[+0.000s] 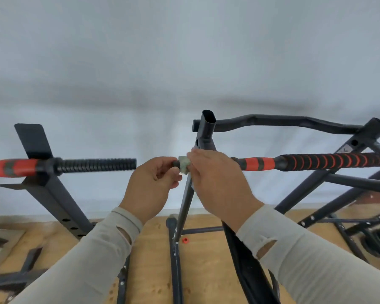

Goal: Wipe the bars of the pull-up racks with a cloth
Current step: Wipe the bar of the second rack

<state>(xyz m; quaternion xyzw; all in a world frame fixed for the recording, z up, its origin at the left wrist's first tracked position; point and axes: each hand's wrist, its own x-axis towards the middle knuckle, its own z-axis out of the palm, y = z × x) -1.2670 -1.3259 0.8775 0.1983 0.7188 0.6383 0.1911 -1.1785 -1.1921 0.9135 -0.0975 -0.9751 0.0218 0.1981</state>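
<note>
Two pull-up racks stand side by side. The right rack's bar [316,164] has red and black grips and runs off to the right. A small pale green cloth [184,164] is wrapped around its left end. My right hand [215,178] is closed over the cloth and the bar. My left hand [153,183] pinches the bar's dark end tip just left of the cloth. The left rack's bar [92,165] ends in a ribbed black grip, apart from both hands.
A black upright post [203,137] of the right rack rises behind my hands, with a curved top bar [283,122] behind it. The left rack's upright [53,194] slants down to the wooden floor [206,260]. A small red cap [185,240] lies on the floor. A white wall is behind.
</note>
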